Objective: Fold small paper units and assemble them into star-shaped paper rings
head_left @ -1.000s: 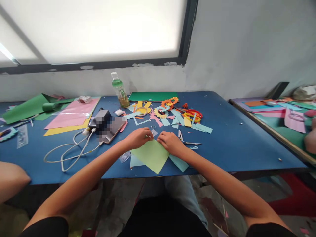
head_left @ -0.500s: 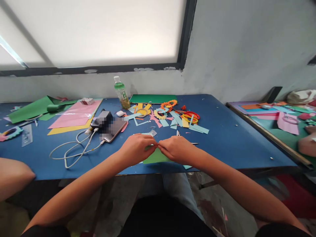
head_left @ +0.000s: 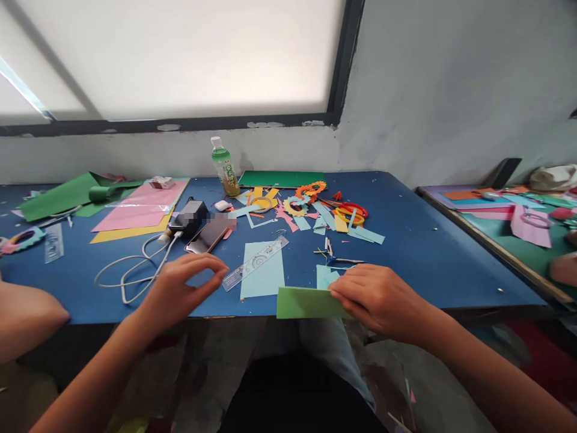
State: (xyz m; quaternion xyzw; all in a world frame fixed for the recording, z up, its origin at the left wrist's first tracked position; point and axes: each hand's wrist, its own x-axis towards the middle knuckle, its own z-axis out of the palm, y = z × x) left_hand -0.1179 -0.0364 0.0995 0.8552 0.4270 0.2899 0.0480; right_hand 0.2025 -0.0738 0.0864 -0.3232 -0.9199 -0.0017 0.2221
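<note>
My right hand [head_left: 378, 297] grips a folded light green paper strip [head_left: 306, 302] by its right end, at the table's front edge. Off to the left, my left hand [head_left: 183, 288] is empty, thumb and forefinger curved in a C with their tips close together. Those tips are beside the lower end of a clear plastic ruler [head_left: 259, 261]; contact cannot be made out. The ruler lies slantwise over a pale blue paper sheet [head_left: 265, 282]. Behind my right hand are a blue-and-white compass-like tool [head_left: 331, 255] and pale blue scraps [head_left: 323, 276].
Paper scraps, orange paper rings [head_left: 311, 189] and red-yellow scissors [head_left: 351, 213] lie mid-table. A drink bottle [head_left: 225, 168] stands behind. On the left are a phone [head_left: 207, 236], a black charger [head_left: 189, 215], a white cable [head_left: 121, 261] and pink paper [head_left: 139, 204]. Another person's arm [head_left: 31, 313] rests at far left.
My left hand has let go of the green paper and moved left to the ruler's end. My right hand has shifted right and down with the paper, uncovering the pale blue sheet.
</note>
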